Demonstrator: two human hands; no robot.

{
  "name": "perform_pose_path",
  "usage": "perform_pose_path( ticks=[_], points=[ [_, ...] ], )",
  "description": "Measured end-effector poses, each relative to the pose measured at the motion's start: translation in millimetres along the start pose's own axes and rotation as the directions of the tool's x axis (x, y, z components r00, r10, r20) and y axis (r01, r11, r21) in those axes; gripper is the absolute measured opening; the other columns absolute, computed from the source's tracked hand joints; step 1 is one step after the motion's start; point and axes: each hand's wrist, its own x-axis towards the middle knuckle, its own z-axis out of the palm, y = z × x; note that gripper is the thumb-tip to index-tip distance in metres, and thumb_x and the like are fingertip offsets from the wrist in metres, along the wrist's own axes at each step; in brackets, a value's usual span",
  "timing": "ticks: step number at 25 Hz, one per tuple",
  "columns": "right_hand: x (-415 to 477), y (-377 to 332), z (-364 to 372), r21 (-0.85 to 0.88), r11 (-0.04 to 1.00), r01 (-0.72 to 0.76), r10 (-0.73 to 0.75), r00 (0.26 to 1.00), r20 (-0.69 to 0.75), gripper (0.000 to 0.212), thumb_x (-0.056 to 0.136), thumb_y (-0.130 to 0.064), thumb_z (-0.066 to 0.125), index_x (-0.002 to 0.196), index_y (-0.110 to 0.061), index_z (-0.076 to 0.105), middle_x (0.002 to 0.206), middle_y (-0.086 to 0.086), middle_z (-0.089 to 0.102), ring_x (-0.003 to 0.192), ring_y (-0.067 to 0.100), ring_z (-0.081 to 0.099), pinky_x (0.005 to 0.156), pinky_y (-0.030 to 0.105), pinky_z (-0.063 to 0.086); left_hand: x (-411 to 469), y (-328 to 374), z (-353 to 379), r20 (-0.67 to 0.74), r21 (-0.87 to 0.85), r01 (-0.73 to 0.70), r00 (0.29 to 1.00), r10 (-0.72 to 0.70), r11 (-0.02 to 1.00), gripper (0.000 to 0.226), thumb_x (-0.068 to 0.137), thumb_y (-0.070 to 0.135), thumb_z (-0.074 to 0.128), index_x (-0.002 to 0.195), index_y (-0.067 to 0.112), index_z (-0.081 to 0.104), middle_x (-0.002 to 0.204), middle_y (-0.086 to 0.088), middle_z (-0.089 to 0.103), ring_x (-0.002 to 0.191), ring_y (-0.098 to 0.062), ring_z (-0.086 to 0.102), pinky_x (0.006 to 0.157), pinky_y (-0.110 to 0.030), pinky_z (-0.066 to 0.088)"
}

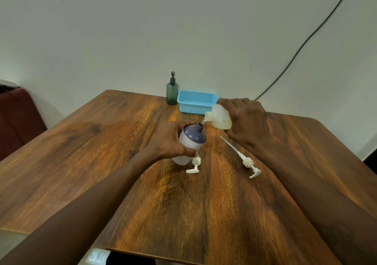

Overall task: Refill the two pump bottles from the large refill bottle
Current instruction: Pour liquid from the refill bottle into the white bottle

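Two bottles are waiting on us, and we are judging ourselves to be partway through the first. We are gripping the purple-shouldered pump bottle (192,138) in our left hand (171,140), fingers and thumb curled round its body, and we are tilting it so that its open neck is leaning toward the right while its base is resting on the wooden table (204,213). Our right hand (246,121) is wrapping over the translucent refill bottle (219,116), holding it tipped in the air with its mouth just beside and slightly above that neck. A thin bluish thread seems to be running between the two openings, so we are taking it that liquid is flowing now, though we cannot tell how full the pump bottle is getting, since its walls are opaque. A short pump head (194,165) is lying on the table touching or just beside the bottle's base, and a long-tubed pump (247,161) is lying apart to the right, under our right wrist. At the back, a green pump bottle (172,92) is standing upright beside a blue basket (196,101) with its pump on. We are guessing that it is the second one to fill, so what is remaining looks like finishing this pour, refitting a pump, then opening, filling and closing the other.
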Motion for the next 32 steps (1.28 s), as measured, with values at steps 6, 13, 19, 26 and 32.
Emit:
perform_pose_path(
  ticks=[6, 13, 19, 26, 32],
  points=[
    [0, -2, -1, 0.017, 1.0, 0.002, -0.003, 1.0, 0.011, 0.076, 0.067, -0.032, 0.091, 0.134, -0.018, 0.058, 0.119, 0.012, 0.073, 0.097, 0.036, 0.07, 0.084, 0.049, 0.057, 1, 3, 0, -0.006, 0.005, -0.009, 1.0, 0.009, 1.0, 0.087, 0.055, 0.054, 0.091, 0.132, 0.025, 0.063, 0.119, 0.01, 0.07, 0.103, -0.006, 0.065, 0.09, -0.033, 0.059],
    [-9, -9, 2, 0.271, 0.949, -0.159, 0.141, 0.986, 0.088, 0.07, 0.072, -0.066, 0.067, 0.127, -0.025, 0.052, 0.11, 0.002, 0.072, 0.085, 0.022, 0.068, 0.067, 0.038, 0.059, 1, 3, 1, -0.027, -0.018, 0.006, 1.0, -0.006, 1.0, 0.09, 0.054, 0.054, 0.092, 0.134, 0.028, 0.062, 0.12, 0.011, 0.07, 0.105, -0.004, 0.065, 0.089, -0.032, 0.059],
    [-30, -12, 21, 0.386, 0.843, -0.374, 0.309, 0.925, 0.22, 0.087, 0.06, -0.07, 0.082, 0.131, -0.025, 0.056, 0.116, 0.0, 0.068, 0.099, 0.019, 0.065, 0.075, 0.04, 0.058, 2, 0, 2, -0.048, -0.033, 0.032, 0.998, -0.034, 0.999, 0.094, 0.055, 0.045, 0.096, 0.139, 0.022, 0.061, 0.127, 0.007, 0.069, 0.11, -0.006, 0.064, 0.088, -0.016, 0.052],
    [-36, -6, 38, 0.481, 0.738, -0.474, 0.35, 0.878, 0.327, 0.092, 0.057, -0.067, 0.088, 0.13, -0.021, 0.056, 0.123, 0.003, 0.065, 0.108, 0.021, 0.06, 0.083, 0.041, 0.057, 7, 4, 6, -0.05, -0.023, 0.057, 0.997, -0.058, 0.998, 0.091, 0.058, 0.035, 0.098, 0.138, 0.018, 0.059, 0.127, 0.003, 0.069, 0.108, -0.004, 0.06, 0.079, -0.002, 0.042],
    [-30, 16, 49, 0.572, 0.659, -0.489, 0.256, 0.86, 0.441, 0.095, 0.058, -0.062, 0.091, 0.136, -0.023, 0.054, 0.126, -0.002, 0.064, 0.107, 0.018, 0.062, 0.076, 0.024, 0.052, 10, 3, 10, -0.053, -0.025, 0.069, 0.996, -0.07, 0.997, 0.092, 0.057, 0.034, 0.098, 0.139, 0.018, 0.058, 0.122, 0.008, 0.066, 0.105, -0.004, 0.06, 0.081, -0.005, 0.043]
  ],
)
